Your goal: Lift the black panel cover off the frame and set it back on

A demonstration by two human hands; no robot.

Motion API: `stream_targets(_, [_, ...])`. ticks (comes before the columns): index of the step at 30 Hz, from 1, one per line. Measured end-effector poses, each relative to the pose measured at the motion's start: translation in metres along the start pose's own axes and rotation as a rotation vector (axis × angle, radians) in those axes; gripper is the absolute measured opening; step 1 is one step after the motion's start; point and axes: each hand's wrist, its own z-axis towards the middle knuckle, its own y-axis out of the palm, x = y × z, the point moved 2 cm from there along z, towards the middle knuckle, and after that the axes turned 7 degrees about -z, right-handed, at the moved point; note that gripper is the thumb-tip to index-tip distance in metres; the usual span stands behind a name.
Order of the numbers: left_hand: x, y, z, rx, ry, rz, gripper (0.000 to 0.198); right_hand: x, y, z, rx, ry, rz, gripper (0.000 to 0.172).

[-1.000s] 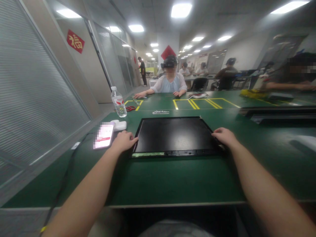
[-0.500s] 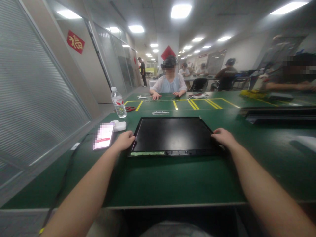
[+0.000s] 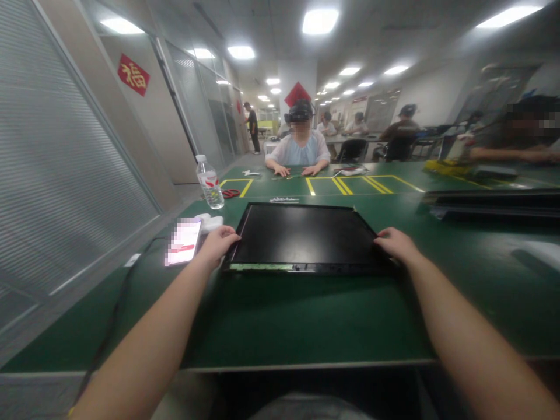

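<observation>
A black flat screen panel (image 3: 306,236) lies face up over the green table (image 3: 306,326), with a green strip showing along the left part of its near edge. My left hand (image 3: 219,242) grips the panel's left edge between thumb and fingers. On the opposite side, my right hand (image 3: 396,242) pinches the right edge. The undersides of both grips are hidden. Beside my left hand lie a lit phone (image 3: 184,242) and a white case (image 3: 212,223).
A water bottle (image 3: 210,184) and red-handled scissors (image 3: 231,193) stand and lie at the back left. Across the table sits a person (image 3: 300,146), hands on the tabletop. Long black parts (image 3: 494,204) lie at the right. A cable (image 3: 116,309) runs along the left.
The panel's left side and near edge have shifted slightly up and away, and the green strip looks thinner. My left hand has changed its hold on the edge. The person opposite has moved their hands.
</observation>
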Motion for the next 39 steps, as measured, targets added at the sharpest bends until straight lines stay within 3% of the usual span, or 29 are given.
stream_targets(16, [-0.004, 0.013, 0.004, 0.011, -0.282, -0.412, 0.03, 0.001, 0.006, 0.002, 0.021, -0.032, -0.002, 0.026])
stream_targets(22, [-0.003, 0.015, 0.001, -0.117, -0.338, -0.487, 0.032, 0.001, 0.006, 0.002, 0.012, -0.024, -0.003, 0.027])
stream_targets(26, [-0.006, 0.012, 0.0, -0.238, -0.378, -0.466, 0.038, 0.0, 0.006, 0.001, 0.019, -0.024, -0.008, 0.027])
stream_targets(29, [-0.008, 0.009, 0.0, -0.262, -0.364, -0.388, 0.051, 0.0, 0.005, 0.001, 0.017, -0.02, -0.011, 0.028])
stream_targets(39, [-0.002, 0.012, -0.012, -0.152, -0.308, -0.256, 0.047, -0.003, 0.002, -0.003, 0.013, -0.025, -0.015, 0.029])
